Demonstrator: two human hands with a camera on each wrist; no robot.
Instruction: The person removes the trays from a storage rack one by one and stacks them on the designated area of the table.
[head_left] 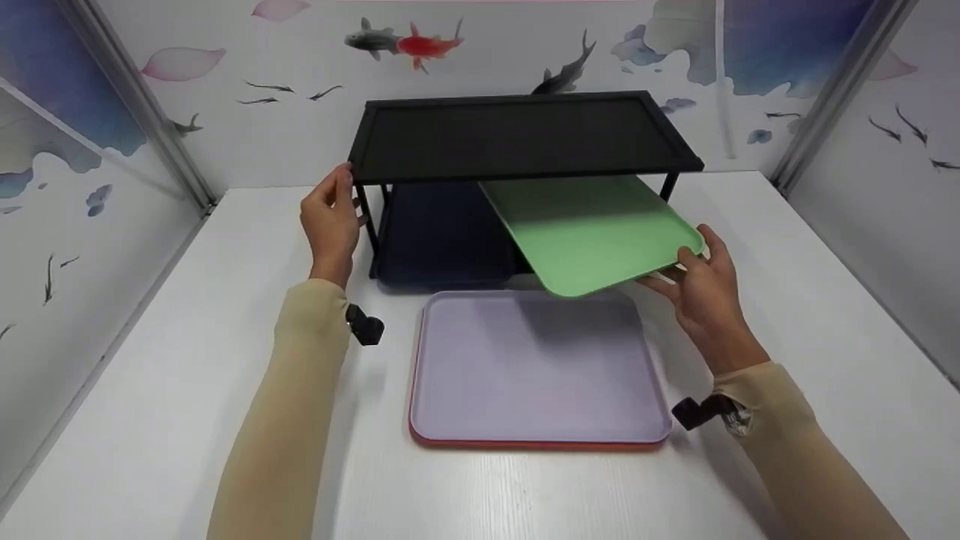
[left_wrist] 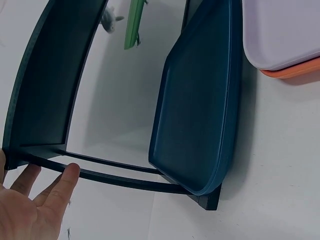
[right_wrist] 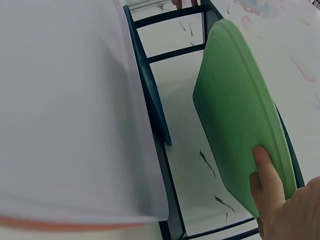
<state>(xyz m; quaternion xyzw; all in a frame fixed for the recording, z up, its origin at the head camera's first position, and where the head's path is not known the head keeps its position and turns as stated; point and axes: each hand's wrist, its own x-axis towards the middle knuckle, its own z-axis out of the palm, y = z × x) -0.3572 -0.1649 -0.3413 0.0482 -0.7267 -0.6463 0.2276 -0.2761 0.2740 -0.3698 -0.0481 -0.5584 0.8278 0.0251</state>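
A black two-level rack (head_left: 517, 139) stands toward the back of the table. My left hand (head_left: 332, 217) holds its left front corner, with fingers against the leg in the left wrist view. A green tray (head_left: 600, 232) hangs tilted, partly beneath the rack's top. My right hand (head_left: 709, 300) pinches that tray's front right corner, thumb above and fingers beneath. On the rack's lower level, at the left, lies a dark blue tray (left_wrist: 197, 100). The green tray's back part is hidden by the rack top in the head view.
In front of the rack, a lavender tray (head_left: 532, 367) is stacked on an orange-red tray (head_left: 540, 446), of which only the edge shows. White panels with painted fish (head_left: 424, 46) enclose the back and sides of the white table (head_left: 480, 495).
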